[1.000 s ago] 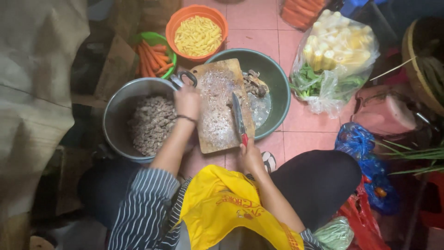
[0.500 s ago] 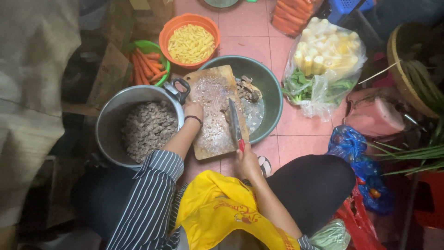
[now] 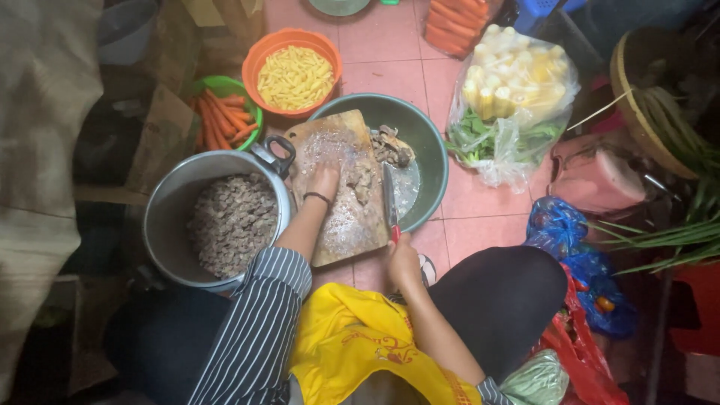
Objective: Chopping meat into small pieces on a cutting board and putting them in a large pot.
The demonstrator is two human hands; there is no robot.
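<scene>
The right hand (image 3: 403,262) is closed around the red handle of a knife (image 3: 389,201), blade lying over the cutting board (image 3: 341,217). The left hand (image 3: 324,180), fingers spread flat, presses soft, wet, likely slippery meat (image 3: 362,180) on the board beside the pot (image 3: 169,217); best pinned from above

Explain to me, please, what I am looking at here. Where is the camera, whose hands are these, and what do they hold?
The camera sits on a person's head and looks down, so both hands are that person's own. The left hand presses on meat on a wooden board, which rests across a green basin. The right hand grips a knife with a red handle. Left of the board stands a metal pot of chopped meat. On the tiled floor beyond lie carrots, an orange bowl of yellow pieces and a bag of corn.
</scene>
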